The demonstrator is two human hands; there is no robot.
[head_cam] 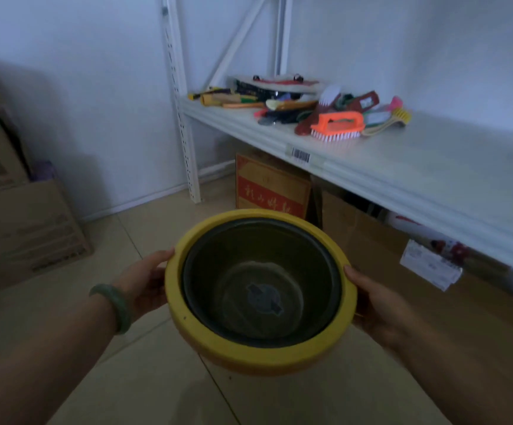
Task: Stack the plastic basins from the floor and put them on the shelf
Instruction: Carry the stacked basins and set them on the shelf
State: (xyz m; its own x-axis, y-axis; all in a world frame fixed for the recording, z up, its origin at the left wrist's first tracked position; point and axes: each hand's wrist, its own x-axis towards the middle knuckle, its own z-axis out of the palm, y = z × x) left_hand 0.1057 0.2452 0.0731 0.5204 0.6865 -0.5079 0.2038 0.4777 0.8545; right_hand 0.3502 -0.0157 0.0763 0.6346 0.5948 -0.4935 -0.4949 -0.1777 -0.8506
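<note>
A stack of basins hangs in front of me above the tiled floor: a yellow basin (218,348) with a dark basin (261,289) nested inside it. My left hand (144,280), with a green bangle on the wrist, grips the yellow rim on the left side. My right hand (378,305) grips the rim on the right side. The white shelf (433,167) runs from the upper middle to the right edge, above and beyond the stack.
A pile of brushes and tools, with an orange scrubbing brush (338,124), lies on the shelf's left part. A red and tan carton (270,188) and other boxes sit under the shelf. Cardboard boxes (19,225) stand at the left wall.
</note>
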